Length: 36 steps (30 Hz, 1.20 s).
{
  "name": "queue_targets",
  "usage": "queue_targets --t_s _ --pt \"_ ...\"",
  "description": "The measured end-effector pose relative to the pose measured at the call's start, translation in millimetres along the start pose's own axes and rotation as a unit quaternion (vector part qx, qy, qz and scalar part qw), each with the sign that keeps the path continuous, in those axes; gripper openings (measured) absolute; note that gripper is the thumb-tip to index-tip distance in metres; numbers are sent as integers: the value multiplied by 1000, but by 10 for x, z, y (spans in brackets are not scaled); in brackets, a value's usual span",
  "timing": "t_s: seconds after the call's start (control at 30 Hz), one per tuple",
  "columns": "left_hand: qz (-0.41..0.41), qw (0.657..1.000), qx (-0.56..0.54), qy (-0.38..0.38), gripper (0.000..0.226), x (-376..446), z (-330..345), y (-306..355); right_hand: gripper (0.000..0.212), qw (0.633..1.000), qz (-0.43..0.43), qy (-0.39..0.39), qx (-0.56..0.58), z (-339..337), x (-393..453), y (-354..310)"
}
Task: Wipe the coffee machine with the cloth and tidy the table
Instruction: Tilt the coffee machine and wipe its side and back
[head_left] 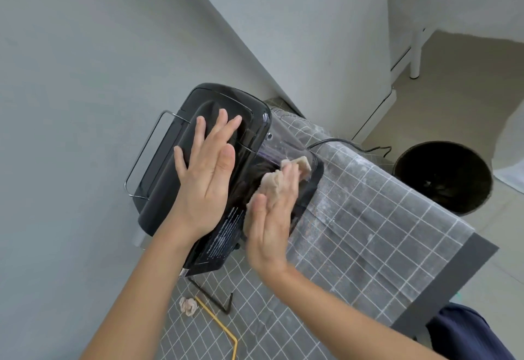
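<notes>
Left hand (208,174) steadies coffee machine (181,166); right hand (272,218) presses cloth (279,179).

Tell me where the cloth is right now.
In the head view the beige cloth is bunched under the right hand, pressed against the side of the black coffee machine, just right of the left hand lying flat on its top.

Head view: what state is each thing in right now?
Coffee machine, standing on the table.
Left hand, flat on the machine's top, fingers straight.
Right hand, fingers straight, pressing the cloth against the machine's side.
Cloth, crumpled under the right hand.
Bin, open-topped, on the floor.
Small wad, crumpled, loose on the table.
</notes>
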<state>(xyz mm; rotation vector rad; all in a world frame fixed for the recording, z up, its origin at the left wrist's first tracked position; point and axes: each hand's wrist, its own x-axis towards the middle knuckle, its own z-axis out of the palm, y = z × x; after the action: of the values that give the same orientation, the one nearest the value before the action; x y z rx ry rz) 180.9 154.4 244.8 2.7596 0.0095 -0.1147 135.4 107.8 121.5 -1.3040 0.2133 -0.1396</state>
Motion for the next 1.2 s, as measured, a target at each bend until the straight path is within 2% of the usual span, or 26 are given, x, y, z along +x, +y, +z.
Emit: queue_targets --t_s 0.07,0.13,0.23,0.3,0.4,0.5,0.57,0.67,0.83,0.9,0.93,0.97,1.07,1.13,1.2 --pt "-2 1000 -5 -2 49 3 5 -1 58 997 -74 -3 8 59 150 -222" --pt "-3 1000 -7 -3 49 9 6 0 57 996 -86 26 -15 13 475 -172" --pt "2 1000 -2 0 50 8 13 -4 50 997 3 62 -40 -137 771 230" --pt "2 1000 2 2 51 4 15 -8 53 993 81 69 -42 -175 692 433" --pt "0 1000 12 4 53 11 11 -7 57 989 109 19 -95 -218 457 504" --pt "-3 1000 17 8 51 10 8 4 60 981 101 -64 -152 -396 440 461" --pt "-3 1000 14 11 50 11 4 0 55 969 101 -127 -187 -599 521 377" --pt "-5 1000 11 23 50 4 -1 -1 40 930 51 -230 -284 -960 498 215" --pt "-6 993 0 115 47 -30 -5 15 62 816 -6 -377 -437 -1364 144 265" --pt "-11 984 -28 174 39 -61 -37 4 64 766 -16 -410 -495 -1395 86 207" --pt "-16 975 -56 214 36 -76 -75 -17 60 761 -20 -413 -501 -1378 89 96" --pt "-24 962 -87 258 33 -88 -127 -56 54 775 -21 -409 -481 -1344 107 -30" --pt "-80 924 -97 360 28 -59 -363 -321 25 869 -51 -345 -351 -1140 151 -614" --pt "-131 922 -75 357 25 16 -516 -594 15 913 -41 -303 -271 -919 181 -984" --pt "-174 935 -58 304 26 104 -611 -857 21 936 14 -282 -209 -690 210 -1235"
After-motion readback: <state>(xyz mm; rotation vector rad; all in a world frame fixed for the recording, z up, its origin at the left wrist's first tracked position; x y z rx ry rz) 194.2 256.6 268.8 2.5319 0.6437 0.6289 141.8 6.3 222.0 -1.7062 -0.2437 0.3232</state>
